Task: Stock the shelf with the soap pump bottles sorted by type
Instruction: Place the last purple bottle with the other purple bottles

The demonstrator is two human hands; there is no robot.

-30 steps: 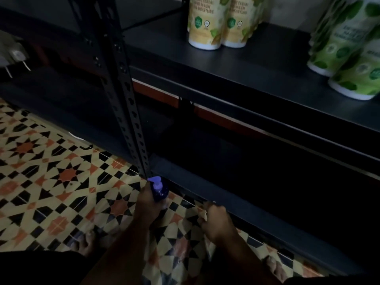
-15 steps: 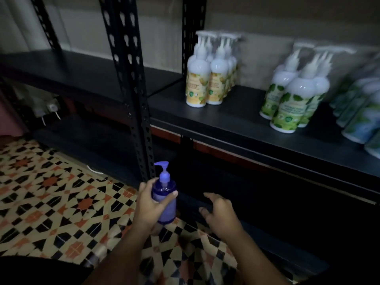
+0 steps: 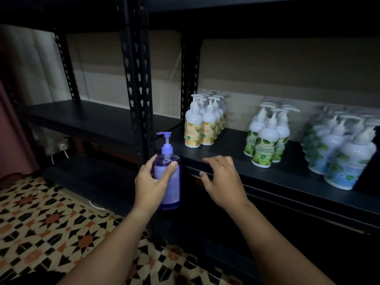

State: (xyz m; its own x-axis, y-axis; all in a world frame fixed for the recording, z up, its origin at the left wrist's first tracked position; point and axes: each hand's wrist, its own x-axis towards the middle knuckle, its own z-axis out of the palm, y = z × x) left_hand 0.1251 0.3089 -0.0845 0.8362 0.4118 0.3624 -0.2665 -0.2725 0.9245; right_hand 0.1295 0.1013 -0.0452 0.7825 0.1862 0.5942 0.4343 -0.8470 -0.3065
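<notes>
The left hand (image 3: 153, 182) grasps the purple pump bottle (image 3: 169, 177) upright, now lifted from the floor to the shelf (image 3: 226, 150) edge; the right hand (image 3: 221, 179) hovers released beside it. Beyond the bottle stand yellow bottles (image 3: 197, 130), then green bottles (image 3: 265, 145). It probably needs its own spot.

Both forearms are bare from the bottom edge of the picture up to the wrists, with no sleeve showing on either. The left hand (image 3: 153, 183) and the right hand (image 3: 221, 182) are bare as well: no glove, ring, watch or band can be seen on the fingers or wrists. The fingernails that show, such as the left thumb's, look short and plain, though the light is dim and finer detail on the hands and arms cannot be told.
</notes>
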